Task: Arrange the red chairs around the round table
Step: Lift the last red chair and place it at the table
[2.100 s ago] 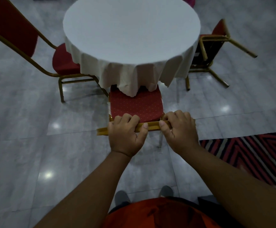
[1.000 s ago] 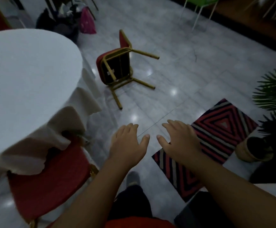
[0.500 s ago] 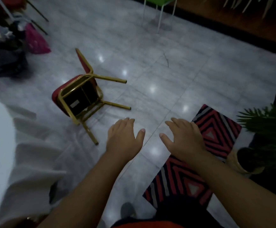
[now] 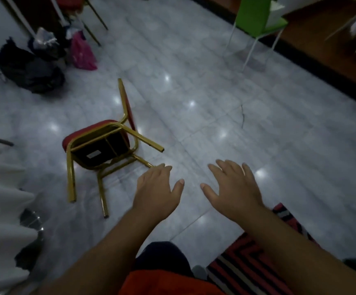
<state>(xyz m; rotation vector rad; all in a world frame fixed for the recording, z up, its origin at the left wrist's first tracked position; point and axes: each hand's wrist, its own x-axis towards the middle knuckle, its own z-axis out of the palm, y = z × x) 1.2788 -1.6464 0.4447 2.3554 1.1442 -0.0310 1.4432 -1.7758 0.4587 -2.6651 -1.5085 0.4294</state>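
On the pale tiled floor (image 4: 226, 86), seen from the head camera, a red chair (image 4: 100, 145) lies tipped on its side, its gold legs pointing toward the person and its dark underside showing, a little way from the white cloth (image 4: 0, 188) of the worktop at the left edge. The left hand (image 4: 158, 188) and right hand (image 4: 234, 186) hover above the floor, palms down, fingers spread, holding nothing; the left is near the closest chair leg. The metal frame looks stiff and probably fairly light, the padded seat soft; the backrest top rail and a seat-frame bar seem the surest grips for righting it. A small pale label sits under the seat, its writing too blurred to read.
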